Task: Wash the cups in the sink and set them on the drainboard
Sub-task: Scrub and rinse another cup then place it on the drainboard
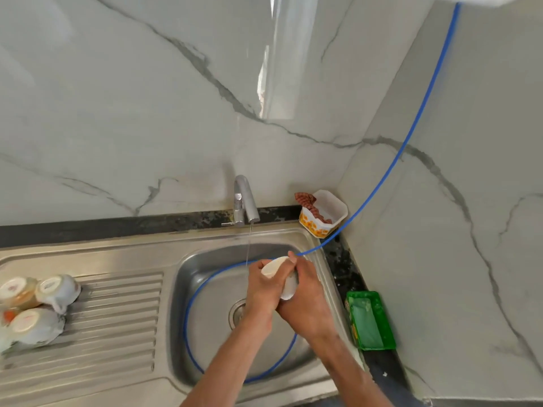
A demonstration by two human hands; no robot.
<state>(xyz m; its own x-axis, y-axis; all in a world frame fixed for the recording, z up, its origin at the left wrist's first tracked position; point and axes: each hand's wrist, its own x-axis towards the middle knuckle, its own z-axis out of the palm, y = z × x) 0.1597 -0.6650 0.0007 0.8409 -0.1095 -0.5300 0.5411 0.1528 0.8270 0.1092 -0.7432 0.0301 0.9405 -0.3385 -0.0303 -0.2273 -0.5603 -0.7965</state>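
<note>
While a thin stream falls from the tap [246, 201], both hands, left [264, 286] and right [305, 301], clasp one white cup [280, 274] over the sink [205, 289], seemingly to rinse it, as washed cups [35, 306] drain upturned on the drainboard [117, 318].

Grey-veined marble walls [176, 113] are seen meeting in a corner beyond the hands, edged by dark granite counter [343, 265].

I see the blue hose [188, 312] looping round the sink [311, 248] basin. Upturned cups [57, 290] crowd the drainboard [117, 318] at far left; its ribbed right part lies bare
</note>
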